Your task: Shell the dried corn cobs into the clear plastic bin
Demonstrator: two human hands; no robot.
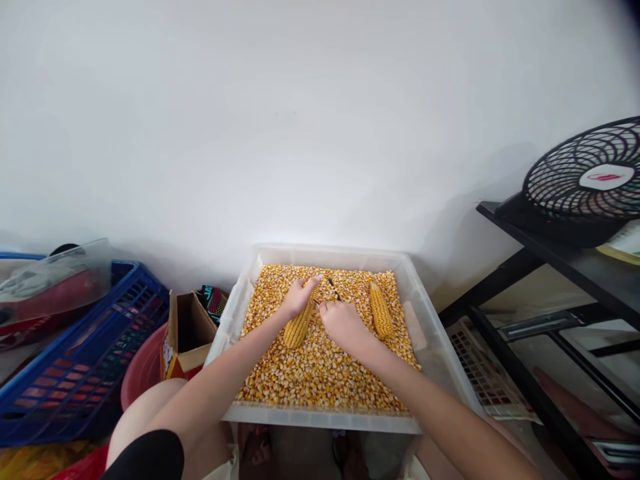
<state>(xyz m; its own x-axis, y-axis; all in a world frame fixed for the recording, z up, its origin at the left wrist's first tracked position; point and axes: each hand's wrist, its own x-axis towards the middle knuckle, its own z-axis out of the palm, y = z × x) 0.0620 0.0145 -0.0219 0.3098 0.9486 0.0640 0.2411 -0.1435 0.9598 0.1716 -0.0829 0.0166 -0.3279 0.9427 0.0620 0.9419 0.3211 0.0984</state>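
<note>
A clear plastic bin (320,419) full of loose yellow corn kernels (320,363) sits in front of me. My left hand (299,295) grips a dried corn cob (298,327) that lies slanted on the kernels. Beside it, my right hand (340,321) is closed on a thin dark tool (333,288) whose tip points toward the cob. A second whole cob (381,311) rests on the kernels to the right of my right hand.
A blue plastic crate (75,373), a red basin (143,373) and an open cardboard box (187,333) stand at the left. At the right a black shelf (560,253) carries a black fan (595,177). A white wall rises behind the bin.
</note>
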